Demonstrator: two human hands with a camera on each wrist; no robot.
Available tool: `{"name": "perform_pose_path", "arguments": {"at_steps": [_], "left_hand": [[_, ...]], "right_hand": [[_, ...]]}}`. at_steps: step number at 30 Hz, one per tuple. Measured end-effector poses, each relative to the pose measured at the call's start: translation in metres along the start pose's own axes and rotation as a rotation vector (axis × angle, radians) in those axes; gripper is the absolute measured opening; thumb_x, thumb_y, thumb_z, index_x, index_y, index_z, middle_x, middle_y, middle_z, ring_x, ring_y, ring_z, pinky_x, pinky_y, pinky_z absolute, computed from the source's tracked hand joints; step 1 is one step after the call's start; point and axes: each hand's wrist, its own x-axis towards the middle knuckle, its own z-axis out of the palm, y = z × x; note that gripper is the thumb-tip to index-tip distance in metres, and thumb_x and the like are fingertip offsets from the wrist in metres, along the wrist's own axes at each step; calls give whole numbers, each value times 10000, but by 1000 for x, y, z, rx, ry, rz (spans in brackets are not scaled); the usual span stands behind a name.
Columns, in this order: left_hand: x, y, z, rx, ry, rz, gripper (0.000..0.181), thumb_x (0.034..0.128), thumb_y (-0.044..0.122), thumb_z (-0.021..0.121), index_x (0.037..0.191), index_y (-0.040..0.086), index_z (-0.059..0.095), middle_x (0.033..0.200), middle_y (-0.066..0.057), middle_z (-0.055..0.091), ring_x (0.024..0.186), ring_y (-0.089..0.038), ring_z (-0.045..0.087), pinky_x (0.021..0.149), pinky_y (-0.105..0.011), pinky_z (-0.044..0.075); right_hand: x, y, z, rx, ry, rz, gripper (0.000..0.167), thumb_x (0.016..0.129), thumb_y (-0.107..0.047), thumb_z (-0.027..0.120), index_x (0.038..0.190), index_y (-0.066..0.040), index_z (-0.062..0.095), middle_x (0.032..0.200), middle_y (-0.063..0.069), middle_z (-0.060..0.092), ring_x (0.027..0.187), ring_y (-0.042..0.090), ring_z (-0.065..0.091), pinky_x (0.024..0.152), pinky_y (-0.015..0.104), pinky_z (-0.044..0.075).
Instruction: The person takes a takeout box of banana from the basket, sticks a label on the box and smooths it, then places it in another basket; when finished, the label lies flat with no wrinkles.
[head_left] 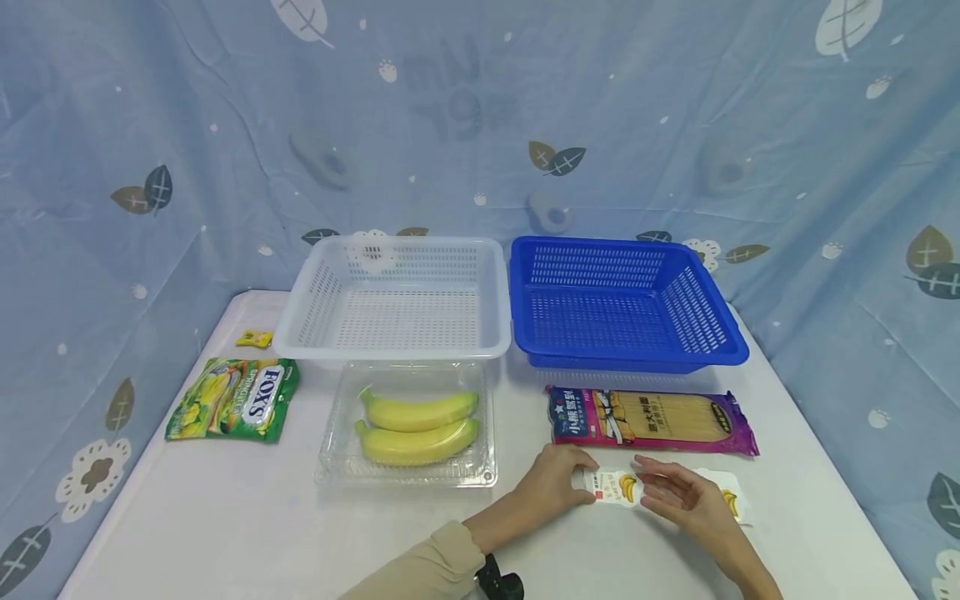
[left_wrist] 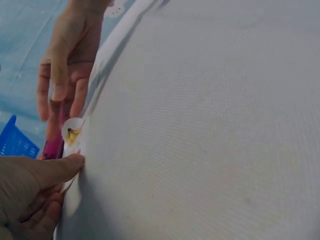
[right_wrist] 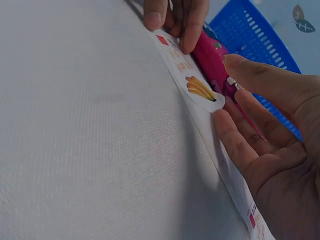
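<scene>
A small white label with printed bananas (head_left: 618, 488) lies on the white table in front of the pasta bag. My left hand (head_left: 551, 483) pinches its left end between thumb and fingers. At the other end, my right hand (head_left: 693, 508) has its fingers spread, with a fingertip at the label's rounded edge in the right wrist view; whether it touches is hard to tell. A second white label with bananas (head_left: 727, 497) lies to the right, partly hidden behind the right hand. The pasta bag (head_left: 652, 419) lies flat just beyond both hands.
A blue basket (head_left: 637, 360) and a white basket (head_left: 390, 350) stand side by side at the back. Two bananas (head_left: 420, 442) sit in a clear plastic box (head_left: 330, 467). Leftward are a green Fox's candy bag (head_left: 234, 400) and a small yellow wrapped candy (head_left: 255, 338).
</scene>
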Motion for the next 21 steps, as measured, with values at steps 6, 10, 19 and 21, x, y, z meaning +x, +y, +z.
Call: {"name": "perform_pose_path", "arguments": {"at_steps": [6,10,19,21], "left_hand": [[-2,0,1,-6,1,-3,346,698,140,856,1013,66,734,1039,11,706,1029,-81,618,924,-204,456],[-2,-2,3,14,18,30,356,694,141,858,1014,48,730,1088,-6,690,1063,-102,605,947,-214,445],[-5,-6,6,-31,77,131,374,691,76,843,1039,65,706,1150,-22,665,1081,-104,593,963,-202,432],[-4,-6,6,-69,71,110,391,696,55,838,1058,52,691,1101,-29,675,1016,-74,608,902,-153,450]], "right_hand": [[2,-5,0,-124,-29,143,343,883,-157,698,1153,45,629,1255,208,584,978,-42,567,823,147,503],[5,-9,-1,-159,-75,186,409,904,-175,673,1207,85,584,1156,191,627,892,52,595,775,185,530],[7,-8,4,-205,-24,205,333,900,-105,667,1150,108,610,1050,152,671,833,43,603,732,192,540],[7,-7,8,-224,36,165,280,880,-67,683,1105,95,640,1010,145,684,804,29,605,707,185,539]]}}
